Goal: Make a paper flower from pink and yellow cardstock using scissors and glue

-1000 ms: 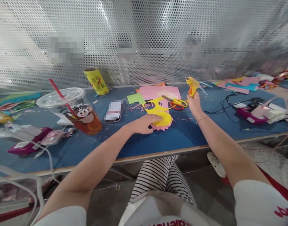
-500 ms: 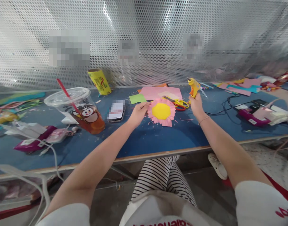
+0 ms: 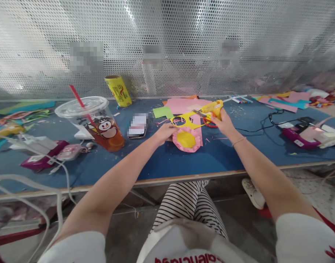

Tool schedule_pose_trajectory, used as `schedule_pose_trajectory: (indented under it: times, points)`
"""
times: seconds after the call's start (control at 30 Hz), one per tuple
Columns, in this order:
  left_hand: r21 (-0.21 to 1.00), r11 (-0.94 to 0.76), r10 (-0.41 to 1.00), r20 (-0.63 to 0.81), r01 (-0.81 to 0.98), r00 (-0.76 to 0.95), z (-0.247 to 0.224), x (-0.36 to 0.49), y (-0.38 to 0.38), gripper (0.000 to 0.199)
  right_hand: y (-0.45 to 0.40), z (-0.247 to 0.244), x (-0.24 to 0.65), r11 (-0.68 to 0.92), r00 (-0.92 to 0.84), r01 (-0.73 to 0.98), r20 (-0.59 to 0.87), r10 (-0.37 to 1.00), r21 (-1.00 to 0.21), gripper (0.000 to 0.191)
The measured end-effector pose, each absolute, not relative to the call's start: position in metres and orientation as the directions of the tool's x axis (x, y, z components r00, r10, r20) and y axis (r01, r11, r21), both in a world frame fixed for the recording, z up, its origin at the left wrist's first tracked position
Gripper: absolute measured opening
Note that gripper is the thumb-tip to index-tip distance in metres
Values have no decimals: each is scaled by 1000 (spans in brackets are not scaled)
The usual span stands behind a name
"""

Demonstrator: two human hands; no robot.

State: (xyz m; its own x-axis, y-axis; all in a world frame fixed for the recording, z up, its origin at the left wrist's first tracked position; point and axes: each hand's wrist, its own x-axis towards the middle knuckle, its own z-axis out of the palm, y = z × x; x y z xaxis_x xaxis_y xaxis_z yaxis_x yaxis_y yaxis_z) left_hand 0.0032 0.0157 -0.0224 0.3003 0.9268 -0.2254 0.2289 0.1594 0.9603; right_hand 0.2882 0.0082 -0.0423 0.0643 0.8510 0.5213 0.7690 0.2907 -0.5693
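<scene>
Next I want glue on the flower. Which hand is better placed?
Right, I'd judge. The right hand grips the glue gun, beyond and to the right of the flower, while the left hand holds the flower at its left edge and can probably steady it.

Your left fingers hide one edge of the pink-and-yellow ruffled paper flower; your right fingers apparently cover most of the yellow plastic glue gun's handle.

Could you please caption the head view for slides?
Left hand holds a pink ruffled rosette; right hand, a glue gun.
</scene>
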Motion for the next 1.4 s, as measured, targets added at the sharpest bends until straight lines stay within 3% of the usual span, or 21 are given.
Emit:
schedule_pose_trajectory:
  times: [0.13,0.23,0.33,0.67,0.83,0.97,1.1,1.2,1.3,1.4]
  points:
    - [892,-32,940,-126,450,317,-27,1,20,17,-2,-37,271,168,74,875,469,880,-453,57]
    - [667,-300,934,59,683,352,-28,-2,24,21,-5,-35,266,120,74,917,459,886,-381,55]
    - [449,-423,904,148,787,402,-26,-6,24,24,-5,-35,266,104,78,929,462,884,-355,54]
    - [413,-514,856,193,752,480,-14,-20,37,29,-3,-38,267,116,57,944,499,864,-308,51]
    - [215,-682,731,243,699,638,-7,-20,35,35,-4,-38,266,154,24,939,505,863,-308,48]
    - [95,-729,661,354,678,662,-19,-11,30,33,-6,-37,263,184,-29,946,498,867,-265,47]
    - [96,-733,651,386,673,654,-28,-3,24,37,-7,-36,262,193,-63,957,496,866,-215,47]
    - [212,-760,648,318,614,692,-23,-1,16,42,-9,-35,263,175,-55,963,487,872,-204,47]
    - [336,-719,684,182,609,707,-16,1,5,25,-10,-34,265,163,-58,970,479,876,-181,48]
    - [367,-689,699,107,625,707,-14,4,-5,19,-10,-33,268,173,-93,975,454,886,-139,47]
